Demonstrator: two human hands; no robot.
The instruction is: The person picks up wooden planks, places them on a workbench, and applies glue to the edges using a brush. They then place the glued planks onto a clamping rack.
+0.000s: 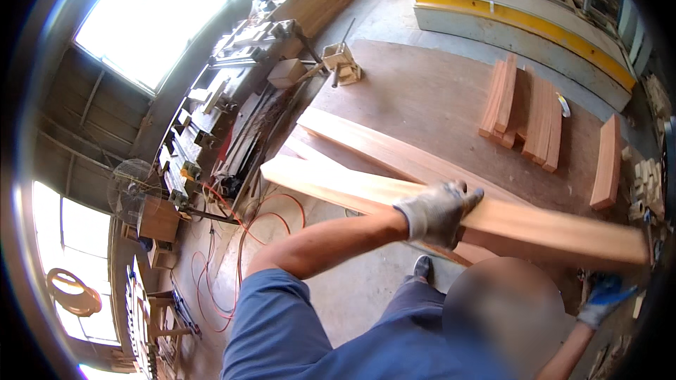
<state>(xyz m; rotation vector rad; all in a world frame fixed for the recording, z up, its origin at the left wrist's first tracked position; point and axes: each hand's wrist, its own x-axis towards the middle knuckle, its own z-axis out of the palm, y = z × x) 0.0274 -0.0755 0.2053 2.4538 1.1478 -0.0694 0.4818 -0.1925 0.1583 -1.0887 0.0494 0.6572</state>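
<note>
A long pale plank (549, 229) runs from left of centre to the far right and is blurred. My left hand (436, 211), in a grey glove, is clamped over its near edge around the middle. My right hand (602, 299), in a blue and grey glove, sits just below the plank's right end. It is blurred, and whether it touches the wood is unclear. A second long plank (366, 144) lies under the first on the brown work table (422, 91).
Stacks of short reddish boards (500, 98) (542, 127) and one single board (609, 162) lie on the table's far side. A cluttered bench with tools (211, 119) runs along the left. A red hose (239, 239) loops on the floor. A yellow-edged machine (528, 21) stands behind.
</note>
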